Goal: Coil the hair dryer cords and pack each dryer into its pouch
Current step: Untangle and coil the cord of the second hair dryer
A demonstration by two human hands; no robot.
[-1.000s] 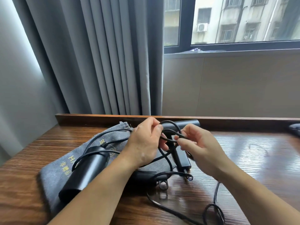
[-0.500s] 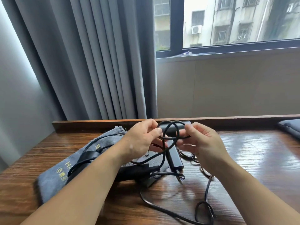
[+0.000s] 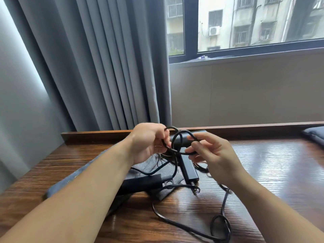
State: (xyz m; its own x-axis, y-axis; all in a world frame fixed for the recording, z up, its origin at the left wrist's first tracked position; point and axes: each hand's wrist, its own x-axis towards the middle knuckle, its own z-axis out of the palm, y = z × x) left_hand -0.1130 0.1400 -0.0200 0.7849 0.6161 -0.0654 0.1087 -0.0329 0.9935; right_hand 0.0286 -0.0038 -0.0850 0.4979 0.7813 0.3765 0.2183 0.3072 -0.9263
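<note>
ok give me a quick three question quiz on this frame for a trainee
1. True or false: the right hand holds nothing.
2. What lies on the grey pouch? A) a black hair dryer B) a book C) a cup
3. Fill in: the left hand grips loops of the black ____.
Key: 1 false, it pinches the cord; 2 A; 3 cord.

Grey curtains [image 3: 98, 64] — window [image 3: 245, 25], wooden table [image 3: 271, 172]
</note>
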